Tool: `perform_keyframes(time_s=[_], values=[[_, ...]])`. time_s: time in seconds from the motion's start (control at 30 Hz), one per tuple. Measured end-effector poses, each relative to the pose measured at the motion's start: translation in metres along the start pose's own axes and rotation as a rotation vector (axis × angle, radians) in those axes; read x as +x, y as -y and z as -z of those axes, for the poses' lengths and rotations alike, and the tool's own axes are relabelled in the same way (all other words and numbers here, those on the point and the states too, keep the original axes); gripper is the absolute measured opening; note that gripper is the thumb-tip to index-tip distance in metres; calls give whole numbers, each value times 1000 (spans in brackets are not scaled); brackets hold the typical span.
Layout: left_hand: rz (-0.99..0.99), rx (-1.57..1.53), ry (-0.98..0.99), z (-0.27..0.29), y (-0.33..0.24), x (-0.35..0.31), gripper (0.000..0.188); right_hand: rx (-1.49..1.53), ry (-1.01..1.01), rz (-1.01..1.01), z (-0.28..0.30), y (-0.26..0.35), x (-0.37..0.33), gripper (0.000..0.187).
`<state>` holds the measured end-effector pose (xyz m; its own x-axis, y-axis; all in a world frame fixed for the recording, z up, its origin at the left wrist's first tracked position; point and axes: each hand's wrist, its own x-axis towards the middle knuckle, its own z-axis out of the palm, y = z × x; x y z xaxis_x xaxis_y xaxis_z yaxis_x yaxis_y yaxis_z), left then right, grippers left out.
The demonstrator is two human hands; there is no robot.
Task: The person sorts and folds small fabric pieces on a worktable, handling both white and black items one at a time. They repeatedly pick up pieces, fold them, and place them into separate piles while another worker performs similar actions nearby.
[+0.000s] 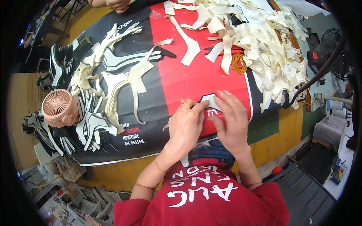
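Near the front edge of the table, a small light-grey fabric piece with a black border [210, 101] lies on the red part of the printed sheet [181, 81]. My left hand [186, 121] is closed, its fingers curled together and its fingertips on the piece's left edge. Over the right side of the same piece is my right hand [233, 119], its fingers stretched out and its thumb held apart. Part of the piece is hidden beneath the fingers. A single cream fabric strip [187, 41] lies farther up the red area.
A large heap of cream fabric cutouts [269, 56] covers the right side, beside orange rubber bands [238, 63]. To the left are more cream strips [117, 84], bundled black-and-grey pieces [94, 126] and a pink fan [59, 108]. Another person's hand [118, 4] appears at the far edge.
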<state>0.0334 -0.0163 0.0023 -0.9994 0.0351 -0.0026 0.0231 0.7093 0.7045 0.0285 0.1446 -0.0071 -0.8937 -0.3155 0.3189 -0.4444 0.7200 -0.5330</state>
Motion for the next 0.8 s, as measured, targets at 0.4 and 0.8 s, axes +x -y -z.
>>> perform_keyframes(time_s=[0.4, 0.8], values=[[391, -454, -61, 48, 38, -30, 18, -172, 162, 73, -19, -2, -9, 45], [360, -290, -206, 35, 42, -32, 15, -281, 178, 79, -25, 4, -10, 44]])
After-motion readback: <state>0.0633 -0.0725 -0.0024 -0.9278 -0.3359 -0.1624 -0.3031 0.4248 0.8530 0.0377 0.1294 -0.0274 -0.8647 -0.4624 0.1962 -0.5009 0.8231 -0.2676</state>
